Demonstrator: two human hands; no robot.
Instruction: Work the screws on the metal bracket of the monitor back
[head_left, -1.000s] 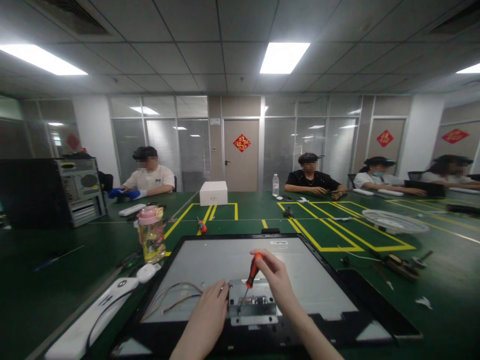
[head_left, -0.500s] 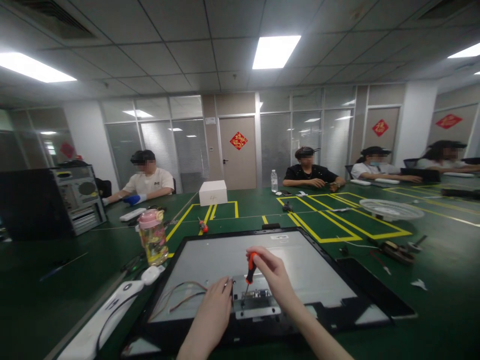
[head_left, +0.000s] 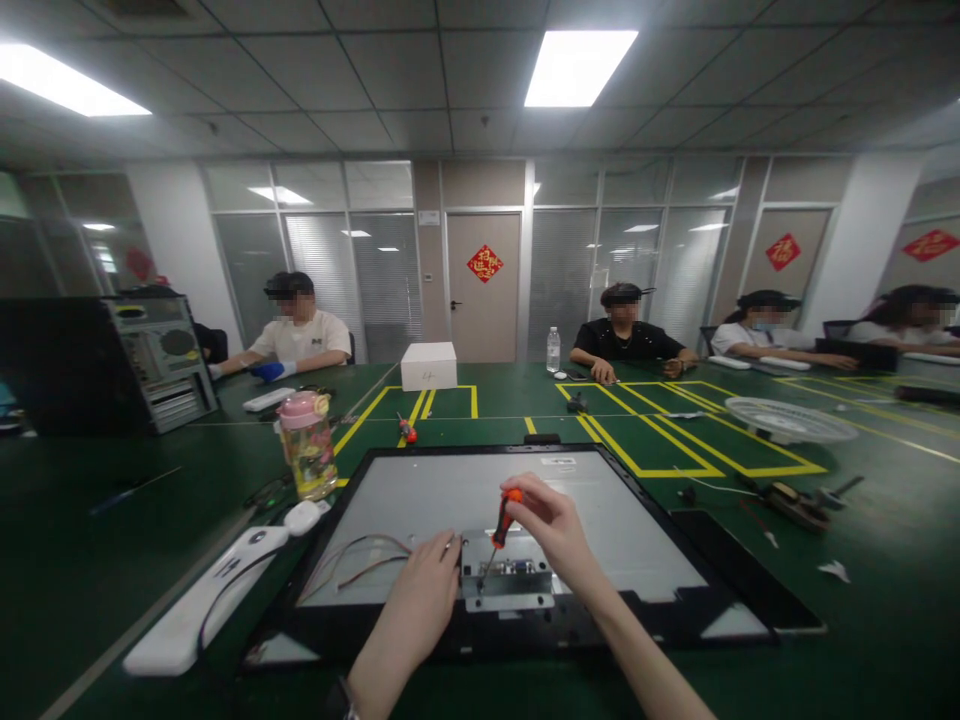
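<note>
A large flat display panel point(head_left: 420, 490) with a black frame lies on the green table in front of me, its grey back facing up. Near its close edge sits a metal bracket point(head_left: 534, 584) with a small circuit board and connectors. My right hand point(head_left: 551, 520) is closed around the orange-and-black handle of a screwdriver point(head_left: 500, 525). The screwdriver leans, its tip down at the bracket's left part. My left hand point(head_left: 426, 585) is closed at the bracket's left side, fingers together against it; its fingertips are partly hidden. Thin wires point(head_left: 360, 568) lie left of that hand.
Left stand a pink-lidded bottle point(head_left: 307, 450) and a white power strip point(head_left: 206, 600). A second screwdriver point(head_left: 407, 430) and a white box point(head_left: 429, 366) lie beyond the panel. Right are a dark flat slab point(head_left: 742, 570) and a round white part point(head_left: 791, 418). Several co-workers sit opposite.
The camera has tipped slightly downward. My screwdriver leans a little more, its tip shifted slightly left in view. A co-worker's hand opposite has come down to the table.
</note>
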